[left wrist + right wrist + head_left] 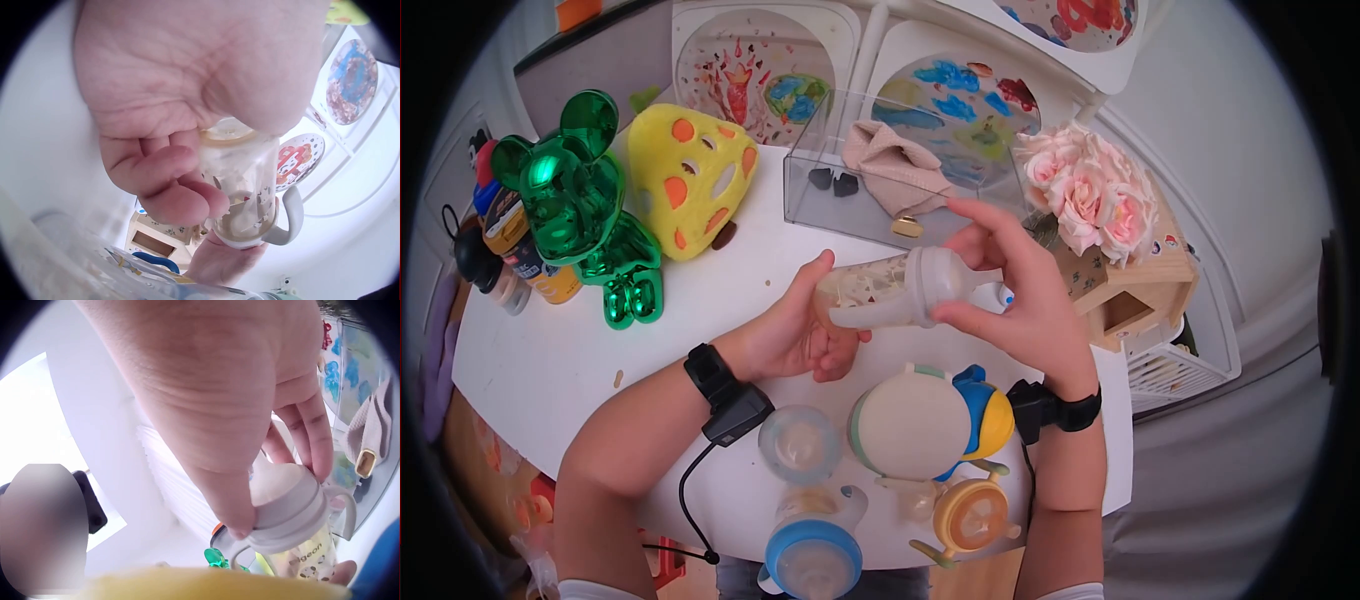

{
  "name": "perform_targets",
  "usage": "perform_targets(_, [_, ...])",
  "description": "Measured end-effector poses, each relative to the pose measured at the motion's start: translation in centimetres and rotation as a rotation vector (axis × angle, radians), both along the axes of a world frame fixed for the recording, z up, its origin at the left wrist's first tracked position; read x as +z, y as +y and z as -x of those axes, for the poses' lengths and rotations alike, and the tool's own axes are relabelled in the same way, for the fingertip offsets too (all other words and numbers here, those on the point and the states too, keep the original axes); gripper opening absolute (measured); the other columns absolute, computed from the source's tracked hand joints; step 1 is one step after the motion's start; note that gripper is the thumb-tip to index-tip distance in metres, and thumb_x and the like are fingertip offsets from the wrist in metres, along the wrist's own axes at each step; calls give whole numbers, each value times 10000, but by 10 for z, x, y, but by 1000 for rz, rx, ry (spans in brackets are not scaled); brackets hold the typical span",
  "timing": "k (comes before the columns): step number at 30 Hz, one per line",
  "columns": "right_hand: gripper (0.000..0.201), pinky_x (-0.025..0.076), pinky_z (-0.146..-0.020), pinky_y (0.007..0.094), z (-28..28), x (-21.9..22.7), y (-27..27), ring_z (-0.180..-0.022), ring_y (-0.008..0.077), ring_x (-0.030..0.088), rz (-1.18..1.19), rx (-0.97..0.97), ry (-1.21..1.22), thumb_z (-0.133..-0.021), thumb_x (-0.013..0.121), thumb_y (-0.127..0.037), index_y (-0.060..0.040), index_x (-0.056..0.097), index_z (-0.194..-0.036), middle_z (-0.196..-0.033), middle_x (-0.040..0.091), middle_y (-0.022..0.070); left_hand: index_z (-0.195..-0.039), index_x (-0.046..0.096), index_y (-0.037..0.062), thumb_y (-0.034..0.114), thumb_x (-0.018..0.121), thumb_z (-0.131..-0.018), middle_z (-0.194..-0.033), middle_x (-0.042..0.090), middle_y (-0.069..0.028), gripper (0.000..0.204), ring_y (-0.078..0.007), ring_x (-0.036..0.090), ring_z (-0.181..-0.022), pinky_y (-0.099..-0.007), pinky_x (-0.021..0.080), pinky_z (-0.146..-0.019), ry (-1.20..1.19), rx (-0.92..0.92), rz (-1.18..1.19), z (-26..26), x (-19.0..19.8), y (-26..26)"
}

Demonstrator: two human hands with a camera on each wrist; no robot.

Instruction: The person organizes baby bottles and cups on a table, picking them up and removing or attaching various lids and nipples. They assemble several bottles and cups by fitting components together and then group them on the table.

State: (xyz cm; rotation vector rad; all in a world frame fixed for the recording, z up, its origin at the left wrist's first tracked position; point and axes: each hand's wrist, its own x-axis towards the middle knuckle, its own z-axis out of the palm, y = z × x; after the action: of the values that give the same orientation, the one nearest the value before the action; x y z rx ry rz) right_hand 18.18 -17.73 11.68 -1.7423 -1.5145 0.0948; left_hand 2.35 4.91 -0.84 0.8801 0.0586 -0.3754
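Note:
Both hands hold a clear baby bottle (870, 290) sideways above the white table (730, 290). Its grey collar with side handles (290, 215) and pale domed top (947, 284) point right in the head view. Around the base end is my left hand (800, 325), thumb on the far side and fingers curled beneath. My right hand (1025, 295) grips the top end between thumb and fingers; in the right wrist view its thumb (234, 512) presses at the collar (294, 509). Printed figures and lettering show on the bottle's wall.
Near me stand a blue-ringed bottle (812, 560), a clear round-topped container (800, 445), a cream container with blue-yellow top (912, 425) and an orange-lidded cup (972, 515). Behind are a green bear figure (570, 200), yellow plush (690, 180), clear box (800, 205) and roses (1090, 195).

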Motion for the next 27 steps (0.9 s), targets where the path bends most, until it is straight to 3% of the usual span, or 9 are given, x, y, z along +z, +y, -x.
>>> perform_targets(4, [621, 562, -718, 312, 7, 5, 1, -835, 162, 695, 221, -234, 22, -971, 789, -215, -65, 527, -1513, -979, 706, 111, -1296, 615, 82, 844, 170, -1035, -623, 556, -62, 920, -191, 512, -551, -304, 419, -570, -30, 6, 15, 0, 7, -8])
perform_targets(6, [564, 548, -651, 324, 5, 7, -1, -752, 165, 688, 287, -260, 247, -1047, 702, -291, -41, 509, -1514, -970, 717, 137, -1395, 585, 152, 834, 215, -1042, -668, 552, -45, 853, -176, 509, -607, -300, 416, -611, -43, -23, 55, 0, 5, -7])
perform_targets(10, [574, 559, -727, 335, -10, 9, -13, -854, 193, 718, 258, -250, 298, -1074, 662, -312, -43, 473, -1545, -1076, 741, 152, -1418, 577, 149, 810, 246, -1055, -693, 560, -50, 824, -178, 499, -622, -301, 416, -637, -69, -9, 37, -1, 2, -6])
perform_targets(12, [699, 569, -830, 350, -25, 0, -15, -1011, 234, 737, 64, -134, 245, -999, 774, -262, -55, 439, -1577, -1204, 749, 144, -1451, 561, 161, 788, 262, -1065, -716, 566, -49, 794, -177, 486, -626, -301, 418, -648, -101, -8, 72, -1, 0, -4])
perform_targets(13, [699, 569, -830, 350, -25, -1, -15, -1011, 234, 737, 64, -135, 246, -999, 774, -262, -55, 439, -1577, -1204, 749, 144, -1451, 561, 161, 788, 262, -1065, -716, 566, -49, 794, -177, 486, -626, -301, 418, -648, -99, -9, 72, -2, 0, -4])
perform_targets(15, [875, 569, -921, 368, -22, 1, -13, -1078, 256, 707, 30, 57, 90, -871, 891, -167, -88, 417, -1602, -1273, 745, 115, -1460, 561, 166, 773, 272, -1072, -738, 578, -53, 776, -171, 482, -636, -300, 414, -648, -83, 4, 79, -1, 0, -6])
perform_targets(18, [1007, 589, -904, 371, -23, -4, -5, -1060, 247, 696, 117, 67, 42, -751, 962, -114, -120, 428, -1605, -1276, 751, 98, -1470, 557, 165, 772, 277, -1073, -744, 578, -50, 778, -165, 484, -648, -303, 412, -641, -60, 22, 72, 0, 3, -7])
perform_targets(21, [1010, 601, -860, 364, -13, 4, -7, -1028, 239, 693, 188, -42, 83, -747, 967, -143, -141, 434, -1605, -1242, 756, 103, -1484, 550, 168, 776, 286, -1072, -744, 576, -45, 781, -166, 491, -651, -304, 414, -639, -54, 27, 98, 0, 6, -5])
perform_targets(27, [1025, 606, -816, 358, -15, 3, -10, -996, 247, 696, 216, -39, 29, -719, 983, -156, -127, 445, -1591, -1160, 757, 110, -1485, 542, 162, 781, 317, -1068, -811, 616, -26, 780, -125, 526, -694, -277, 433, -627, 31, 70, 56, 1, 7, -8])
